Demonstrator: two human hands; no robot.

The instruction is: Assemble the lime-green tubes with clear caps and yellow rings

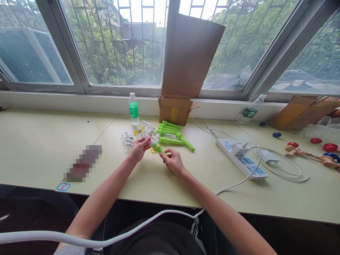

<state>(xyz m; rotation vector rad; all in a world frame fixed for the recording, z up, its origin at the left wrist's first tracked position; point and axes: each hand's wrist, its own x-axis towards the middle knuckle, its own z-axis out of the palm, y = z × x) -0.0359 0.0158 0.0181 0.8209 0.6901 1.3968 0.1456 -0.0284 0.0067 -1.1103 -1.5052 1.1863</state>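
Both my hands hold one small toy piece over the pale green table (47, 141). My left hand (138, 148) pinches its clear plastic end, and my right hand (172, 161) grips its green handle (158, 148). Just beyond lies a row of several green handles (172, 136) and a cluster of clear plastic caps (127, 139) with yellow rings among them.
A water bottle (134, 109) and an open cardboard box (175, 109) stand by the window ledge. A white power strip (243, 159) with plugged adapters and cables lies to the right. Wooden kendama toys (310, 150) and another bottle (249, 111) sit at the far right.
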